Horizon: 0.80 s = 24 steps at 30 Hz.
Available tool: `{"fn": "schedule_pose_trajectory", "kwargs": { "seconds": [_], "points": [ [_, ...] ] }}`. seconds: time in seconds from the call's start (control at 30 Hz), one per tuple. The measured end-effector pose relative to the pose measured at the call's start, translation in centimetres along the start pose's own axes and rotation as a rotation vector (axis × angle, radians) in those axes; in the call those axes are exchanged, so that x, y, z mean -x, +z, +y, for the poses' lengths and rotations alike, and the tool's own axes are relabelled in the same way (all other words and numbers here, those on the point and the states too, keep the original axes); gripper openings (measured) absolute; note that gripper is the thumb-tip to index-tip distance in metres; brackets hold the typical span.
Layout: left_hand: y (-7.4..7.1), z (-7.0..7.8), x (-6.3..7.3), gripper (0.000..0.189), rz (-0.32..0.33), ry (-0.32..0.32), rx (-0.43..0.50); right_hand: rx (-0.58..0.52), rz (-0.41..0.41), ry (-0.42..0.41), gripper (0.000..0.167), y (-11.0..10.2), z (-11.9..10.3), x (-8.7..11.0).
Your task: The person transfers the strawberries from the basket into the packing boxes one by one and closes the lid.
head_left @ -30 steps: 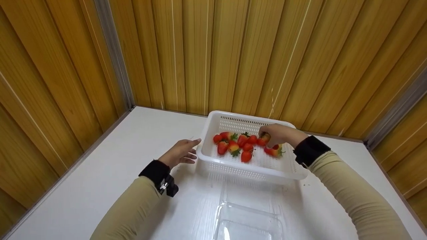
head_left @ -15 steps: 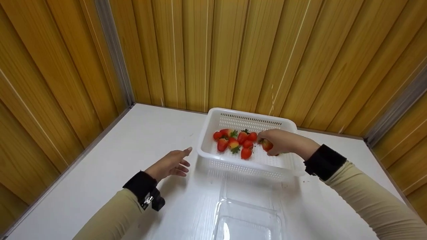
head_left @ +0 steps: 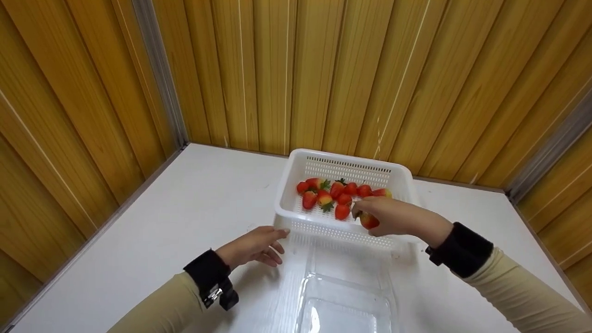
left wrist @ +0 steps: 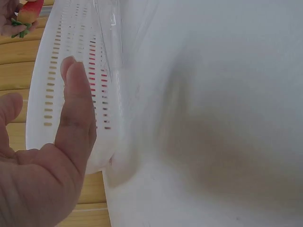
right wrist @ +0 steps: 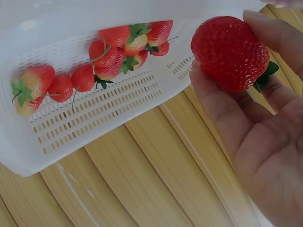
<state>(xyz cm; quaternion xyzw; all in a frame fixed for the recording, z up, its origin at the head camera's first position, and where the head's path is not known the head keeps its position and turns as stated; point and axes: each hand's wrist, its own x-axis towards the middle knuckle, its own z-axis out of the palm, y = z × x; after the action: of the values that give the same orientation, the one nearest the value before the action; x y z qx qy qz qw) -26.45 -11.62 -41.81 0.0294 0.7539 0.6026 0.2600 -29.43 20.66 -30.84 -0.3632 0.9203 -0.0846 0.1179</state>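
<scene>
A red strawberry (right wrist: 229, 53) with green leaves is pinched between the thumb and fingers of my right hand (head_left: 401, 217), which is over the basket's front rim at the right. Several more strawberries (right wrist: 110, 54) lie inside the white perforated basket (head_left: 296, 213), most of them bunched on its left side. My left hand (head_left: 256, 247) hovers over the table just in front of the basket's left corner, holding nothing. In the left wrist view, that hand's fingers (left wrist: 75, 109) are extended beside the basket's slotted wall.
A clear plastic container (head_left: 344, 289) stands on the white table (head_left: 222, 185) in front of the basket. Wood-patterned wall panels (head_left: 314, 78) rise right behind the basket and on both sides.
My right hand has lifted a strawberry from the basket and moved toward me, over the front rim. My left hand has come away from the basket's left rim and moved nearer.
</scene>
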Motion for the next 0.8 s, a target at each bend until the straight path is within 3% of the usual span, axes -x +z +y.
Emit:
{"fn": "schedule_pose_trajectory", "kwargs": {
  "seconds": [0.27, 0.6, 0.8],
  "points": [
    [1.7, -0.5, 0.8, 0.050, -0.079, 0.013, -0.035, -0.021, 0.017, -0.046, 0.036, 1.2, -1.5, 1.5],
    [3.7, -2.1, 1.9, 0.033, -0.133, 0.005, -0.014, -0.043, -0.037, -0.105, 0.036, 4.0, -3.8, 3.0],
    [4.8, -3.0, 2.3, 0.025, -0.164, 0.007, 0.001, -0.066, -0.067, -0.095, 0.036, 6.2, -4.2, 3.5]
  ]
}}
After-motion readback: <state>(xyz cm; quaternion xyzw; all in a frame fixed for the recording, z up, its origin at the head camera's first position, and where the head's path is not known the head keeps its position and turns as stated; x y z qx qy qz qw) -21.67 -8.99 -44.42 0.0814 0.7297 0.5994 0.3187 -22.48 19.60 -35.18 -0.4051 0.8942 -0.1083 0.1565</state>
